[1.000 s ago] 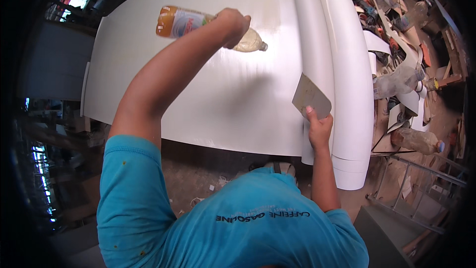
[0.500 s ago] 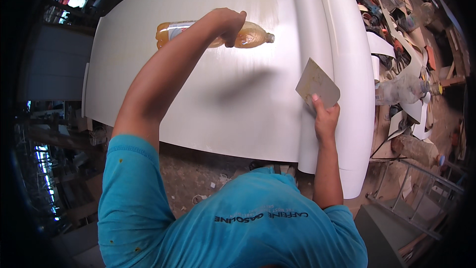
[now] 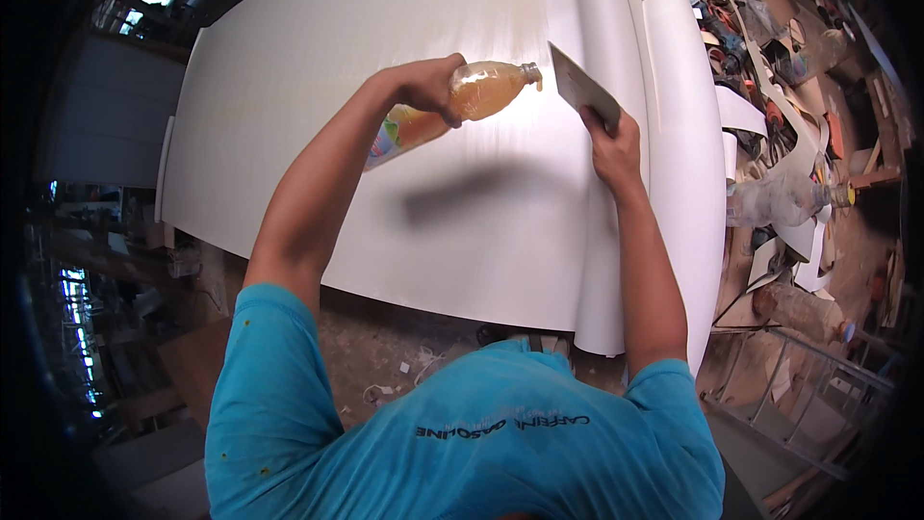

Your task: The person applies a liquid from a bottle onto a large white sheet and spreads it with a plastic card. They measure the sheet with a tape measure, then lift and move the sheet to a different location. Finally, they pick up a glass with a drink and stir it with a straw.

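My left hand (image 3: 430,87) is wrapped round the middle of a clear plastic bottle (image 3: 488,93) of amber liquid. The bottle leans with its uncapped mouth toward the right, and a bit of amber liquid hangs from the lip. Beneath it spreads a large white sheet (image 3: 289,164), with a wet-looking shine on its far part. My right hand (image 3: 614,146) grips a thin, flat grey-beige spreader (image 3: 581,87) by its near end. The spreader is tilted up, its far corner close to the bottle's mouth but apart from it.
A rolled white section (image 3: 674,135) runs along the sheet's right side. Beyond it lies a clutter of tools and offcuts, with a clear bottle with a yellow cap (image 3: 780,197). A metal frame (image 3: 799,395) stands at the lower right.
The bottle has swung from lying nearly level to a slant, its base nearer to me, and liquid now shows at its mouth. My right hand has moved far and left, turning the spreader nearly edge-on.
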`<action>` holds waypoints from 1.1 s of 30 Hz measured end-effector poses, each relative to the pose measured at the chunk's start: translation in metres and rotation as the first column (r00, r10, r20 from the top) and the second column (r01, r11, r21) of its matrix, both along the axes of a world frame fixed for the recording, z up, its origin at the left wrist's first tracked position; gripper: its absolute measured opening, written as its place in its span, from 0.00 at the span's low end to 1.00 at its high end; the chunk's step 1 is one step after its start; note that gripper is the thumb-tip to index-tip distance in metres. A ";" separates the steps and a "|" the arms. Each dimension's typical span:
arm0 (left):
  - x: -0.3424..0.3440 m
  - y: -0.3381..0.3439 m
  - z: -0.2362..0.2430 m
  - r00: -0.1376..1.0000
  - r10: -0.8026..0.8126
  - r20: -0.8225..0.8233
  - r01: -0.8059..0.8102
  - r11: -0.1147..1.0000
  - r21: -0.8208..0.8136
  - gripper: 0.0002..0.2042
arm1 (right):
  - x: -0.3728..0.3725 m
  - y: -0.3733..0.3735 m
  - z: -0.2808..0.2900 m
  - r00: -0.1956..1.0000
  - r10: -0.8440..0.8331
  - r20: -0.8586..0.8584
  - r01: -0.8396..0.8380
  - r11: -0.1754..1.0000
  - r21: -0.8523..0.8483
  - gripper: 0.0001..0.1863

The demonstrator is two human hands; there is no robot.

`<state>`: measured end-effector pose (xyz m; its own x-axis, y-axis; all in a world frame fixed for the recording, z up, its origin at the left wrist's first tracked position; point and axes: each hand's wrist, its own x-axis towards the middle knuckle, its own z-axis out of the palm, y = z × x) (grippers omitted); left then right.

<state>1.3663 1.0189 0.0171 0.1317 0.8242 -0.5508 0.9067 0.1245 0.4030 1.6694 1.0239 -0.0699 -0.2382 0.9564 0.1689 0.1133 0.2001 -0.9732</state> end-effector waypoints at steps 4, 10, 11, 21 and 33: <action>-0.013 -0.007 -0.019 0.978 0.097 0.186 -0.107 0.993 0.043 0.41 | -0.027 0.036 -0.001 0.989 0.134 0.064 -0.142 0.978 0.154 0.14; -0.044 -0.066 -0.033 0.777 0.320 0.541 -0.471 0.867 0.162 0.45 | -0.050 0.056 -0.016 0.940 0.255 0.227 -0.301 0.933 0.197 0.15; -0.046 -0.082 -0.029 0.714 0.334 0.615 -0.535 0.827 0.172 0.46 | -0.056 0.061 -0.020 0.920 0.255 0.298 -0.322 0.925 0.200 0.15; -0.070 -0.334 -0.023 0.430 0.582 0.690 -0.811 0.586 0.011 0.47 | -0.085 0.097 -0.110 0.509 -0.099 0.855 -0.634 0.629 0.450 0.18; 0.000 -0.503 -0.139 0.216 0.747 0.629 -0.878 0.431 -0.210 0.45 | -0.035 -0.022 -0.118 0.372 0.162 0.914 -0.728 0.662 0.179 0.19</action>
<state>1.3668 0.5163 -0.1217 -0.4591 0.7323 -0.5030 -0.0861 0.5269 0.8456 1.6343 1.0020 -0.1881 -0.8822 0.4706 0.0152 0.4568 0.8633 -0.2145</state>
